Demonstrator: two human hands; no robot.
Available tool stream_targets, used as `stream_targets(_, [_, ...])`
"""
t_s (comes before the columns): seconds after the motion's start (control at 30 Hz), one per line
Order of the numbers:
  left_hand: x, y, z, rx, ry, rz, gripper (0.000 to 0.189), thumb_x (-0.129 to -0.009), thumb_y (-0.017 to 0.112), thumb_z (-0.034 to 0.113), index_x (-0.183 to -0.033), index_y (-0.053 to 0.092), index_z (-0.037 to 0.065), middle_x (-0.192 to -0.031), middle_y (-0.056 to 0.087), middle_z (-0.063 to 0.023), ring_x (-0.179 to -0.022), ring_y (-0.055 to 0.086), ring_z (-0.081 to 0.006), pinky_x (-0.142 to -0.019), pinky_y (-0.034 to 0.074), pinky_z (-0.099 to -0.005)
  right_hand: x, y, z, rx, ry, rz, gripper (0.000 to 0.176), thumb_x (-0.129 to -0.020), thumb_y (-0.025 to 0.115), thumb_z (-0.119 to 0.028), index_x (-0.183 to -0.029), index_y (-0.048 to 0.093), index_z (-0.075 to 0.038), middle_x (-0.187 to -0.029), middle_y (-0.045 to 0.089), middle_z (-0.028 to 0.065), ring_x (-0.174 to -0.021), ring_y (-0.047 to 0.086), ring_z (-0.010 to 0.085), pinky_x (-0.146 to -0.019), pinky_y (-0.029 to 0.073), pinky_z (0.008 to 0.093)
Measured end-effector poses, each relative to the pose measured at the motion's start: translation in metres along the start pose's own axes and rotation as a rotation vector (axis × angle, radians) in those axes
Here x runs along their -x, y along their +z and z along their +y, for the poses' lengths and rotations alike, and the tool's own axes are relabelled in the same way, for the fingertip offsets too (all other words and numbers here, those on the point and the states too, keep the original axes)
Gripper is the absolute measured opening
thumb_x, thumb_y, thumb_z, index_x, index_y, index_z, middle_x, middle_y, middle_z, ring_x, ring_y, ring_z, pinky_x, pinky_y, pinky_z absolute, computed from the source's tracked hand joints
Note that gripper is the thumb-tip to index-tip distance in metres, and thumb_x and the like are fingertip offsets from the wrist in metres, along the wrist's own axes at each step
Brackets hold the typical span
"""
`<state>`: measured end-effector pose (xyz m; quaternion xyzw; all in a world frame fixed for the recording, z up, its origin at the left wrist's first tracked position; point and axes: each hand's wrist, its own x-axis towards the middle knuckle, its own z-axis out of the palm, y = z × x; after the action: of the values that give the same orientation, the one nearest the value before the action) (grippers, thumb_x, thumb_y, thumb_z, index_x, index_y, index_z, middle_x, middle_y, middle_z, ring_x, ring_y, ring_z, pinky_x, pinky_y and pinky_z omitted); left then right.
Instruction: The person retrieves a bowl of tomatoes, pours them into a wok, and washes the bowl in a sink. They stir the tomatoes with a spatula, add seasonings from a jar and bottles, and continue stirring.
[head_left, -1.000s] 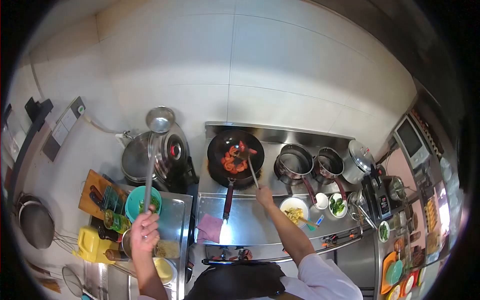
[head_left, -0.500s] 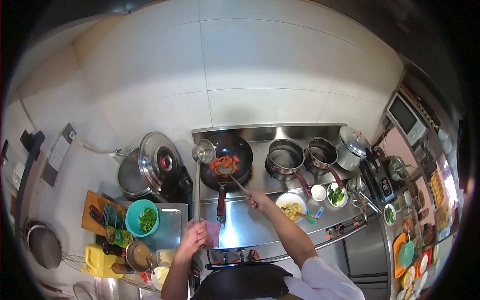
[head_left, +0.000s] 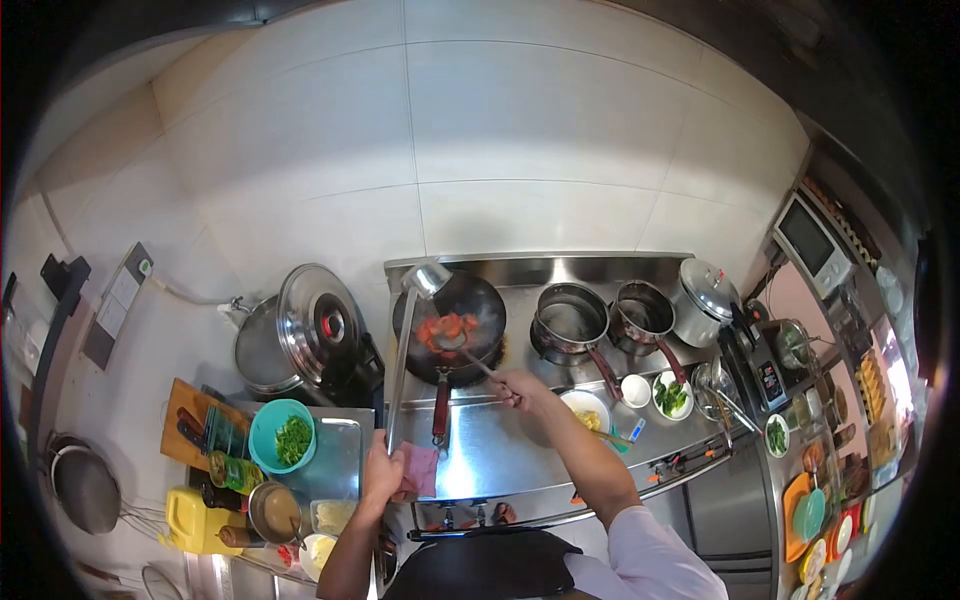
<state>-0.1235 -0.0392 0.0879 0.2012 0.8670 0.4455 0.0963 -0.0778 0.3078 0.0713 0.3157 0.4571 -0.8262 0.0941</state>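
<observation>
My left hand (head_left: pixel 383 472) is closed around the long handle of a metal ladle (head_left: pixel 428 280), beside a pink cloth (head_left: pixel 420 470). The ladle's cup is tipped over the back left of a black wok (head_left: pixel 483 300) on the stove. Red tomato pieces (head_left: pixel 440 327) lie in the wok, with a steamy haze over them. My right hand (head_left: pixel 520 388) grips a metal spatula (head_left: pixel 452 341); its rounded head is down among the tomatoes, partly blurred. The wok's dark red handle (head_left: pixel 440 408) points toward me, held by neither hand.
Two saucepans (head_left: pixel 570 318) stand right of the wok, near a pressure cooker (head_left: pixel 705 290). A bowl of yellow food (head_left: pixel 585 408), a white cup (head_left: pixel 635 390) and a bowl of greens (head_left: pixel 672 397) sit in front. Left are a large lidded pot (head_left: pixel 265 345) and a turquoise bowl (head_left: pixel 268 437).
The ladle's cup has turned over and moved slightly right and up above the wok. Haze has appeared over the tomatoes. The right hand has shifted slightly upward with the spatula.
</observation>
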Motion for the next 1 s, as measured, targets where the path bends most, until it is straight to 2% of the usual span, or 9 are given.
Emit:
stream_targets(0.1, [0.001, -0.015, -0.002, -0.018, 0.052, 0.137, 0.033, -0.086, 0.057, 0.012, -0.116, 0.048, 0.001, -0.087, 0.064, -0.0253, -0.085, 0.063, -0.0448, -0.076, 0.048, -0.0471, 0.007, -0.013, -0.013, 0.34, -0.002, 0.07, 0.024, -0.094, 0.054, -0.025, -0.086, 0.057, -0.003, -0.059, 0.056, 0.0085, -0.045, 0.051, 0.0155, -0.037, 0.04, 0.0316])
stream_targets(0.2, [-0.006, -0.029, -0.017, 0.13, 0.106, 0.266, 0.031, -0.087, 0.058, 0.009, -0.114, 0.048, 0.0, -0.087, 0.063, -0.022, -0.081, 0.064, -0.0353, -0.077, 0.048, -0.0432, 0.024, -0.01, -0.002, 1.339, -0.746, 0.404, 0.027, -0.088, 0.057, -0.022, -0.108, 0.062, -0.004, -0.069, 0.064, 0.0204, -0.058, 0.064, 0.0318, -0.052, 0.05, 0.0431])
stream_targets(0.23, [-0.009, -0.035, -0.014, 0.206, 0.105, 0.325, 0.029, -0.088, 0.058, 0.009, -0.114, 0.049, 0.0, -0.086, 0.062, -0.0162, -0.083, 0.061, -0.0297, -0.08, 0.047, -0.04, 0.033, -0.005, -0.002, 1.405, -0.714, 0.456, 0.03, -0.087, 0.057, -0.02, -0.112, 0.061, -0.006, -0.074, 0.064, 0.0222, -0.065, 0.064, 0.0352, -0.058, 0.05, 0.0454])
stream_targets(0.3, [-0.025, -0.039, -0.04, 0.201, 0.212, 0.529, 0.024, -0.089, 0.057, 0.01, -0.111, 0.048, 0.002, -0.075, 0.058, -0.0099, -0.064, 0.058, -0.0229, -0.062, 0.049, -0.0368, 0.058, 0.014, -0.014, 1.535, -0.667, 0.57, 0.039, -0.084, 0.057, -0.017, -0.122, 0.06, -0.01, -0.083, 0.065, 0.0258, -0.077, 0.065, 0.0421, -0.069, 0.051, 0.05])
stream_targets(0.4, [-0.024, -0.071, -0.021, 0.484, -0.19, 0.435, 0.018, -0.092, 0.056, 0.014, -0.105, 0.046, 0.005, -0.064, 0.048, -0.0035, -0.044, 0.046, -0.0143, -0.039, 0.04, -0.0304, 0.051, 0.018, 0.005, 1.482, -0.664, 0.607, 0.041, -0.081, 0.056, -0.015, -0.122, 0.057, -0.012, -0.09, 0.066, 0.0247, -0.088, 0.065, 0.0409, -0.076, 0.051, 0.0513])
stream_targets(0.5, [-0.043, -0.069, -0.046, 0.666, -0.176, 0.56, 0.015, -0.095, 0.053, 0.018, -0.099, 0.043, 0.007, -0.058, 0.039, -0.0006, -0.035, 0.034, -0.0084, -0.028, 0.027, -0.0261, 0.013, -0.002, 0.041, 1.486, -0.632, 0.521, 0.046, -0.082, 0.054, -0.013, -0.128, 0.053, -0.011, -0.09, 0.066, 0.0261, -0.086, 0.064, 0.0425, -0.078, 0.051, 0.0511])
stream_targets(0.7, [-0.067, -0.053, -0.113, 0.783, -0.382, 0.582, 0.021, -0.097, 0.051, 0.027, -0.095, 0.044, 0.007, -0.058, 0.04, 0.0, -0.037, 0.039, -0.01, -0.03, 0.033, -0.0265, 0.008, -0.024, 0.047, 1.098, -0.606, 0.468, 0.055, -0.085, 0.057, -0.013, -0.139, 0.047, -0.007, -0.089, 0.065, 0.0283, -0.085, 0.066, 0.0405, -0.078, 0.05, 0.0434])
stream_targets(0.9, [-0.083, -0.022, -0.149, 0.854, -0.484, 0.55, 0.028, -0.098, 0.048, 0.034, -0.095, 0.045, 0.006, -0.059, 0.04, 0.0, -0.04, 0.04, -0.0106, -0.03, 0.034, -0.0267, -0.002, -0.034, 0.065, 1.175, -0.814, 0.58, 0.053, -0.09, 0.054, -0.016, -0.14, 0.044, -0.003, -0.072, 0.062, 0.0153, -0.057, 0.061, 0.0207, -0.057, 0.049, 0.0363])
stream_targets(1.0, [-0.088, -0.008, -0.158, 0.833, -0.523, 0.532, 0.031, -0.099, 0.047, 0.036, -0.096, 0.046, 0.006, -0.061, 0.041, -0.0006, -0.04, 0.041, -0.0113, -0.03, 0.034, -0.0269, 0.0, -0.039, 0.061, 1.131, -0.55, 0.473, 0.054, -0.091, 0.053, -0.018, -0.141, 0.042, -0.002, -0.067, 0.057, 0.01, -0.047, 0.052, 0.0148, -0.049, 0.045, 0.0337])
